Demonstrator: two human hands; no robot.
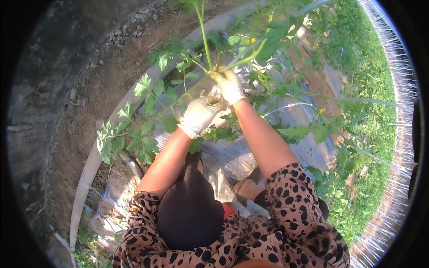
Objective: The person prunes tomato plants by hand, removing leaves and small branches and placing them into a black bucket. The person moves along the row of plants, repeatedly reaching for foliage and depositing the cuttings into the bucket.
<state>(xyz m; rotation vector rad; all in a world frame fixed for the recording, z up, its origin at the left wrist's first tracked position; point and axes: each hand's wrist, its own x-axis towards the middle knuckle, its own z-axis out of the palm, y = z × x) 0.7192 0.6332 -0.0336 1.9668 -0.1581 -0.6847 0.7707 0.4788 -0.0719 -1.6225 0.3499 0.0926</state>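
Note:
My right hand (229,85), in a pale thin glove with stained fingertips, grips a green plant stem (206,43) where side shoots branch off. The plant looks like a tomato, with lobed leaves (143,86) spreading to the left. Just below and to the left is my left hand (201,115), gloved as well, its fingers curled in close to the right wrist. Whether anything thin sits between those fingers is hidden by glare and the glove. A leafy side branch (182,97) runs behind the left hand.
A thick pale hose or pipe (87,171) curves along the left beside bare soil (83,93). Plastic mulch film (228,154) covers the ground below my hands. Support strings (365,99) stretch rightward among dense plants (372,134). My dark-clad knee (191,214) is close beneath the left arm.

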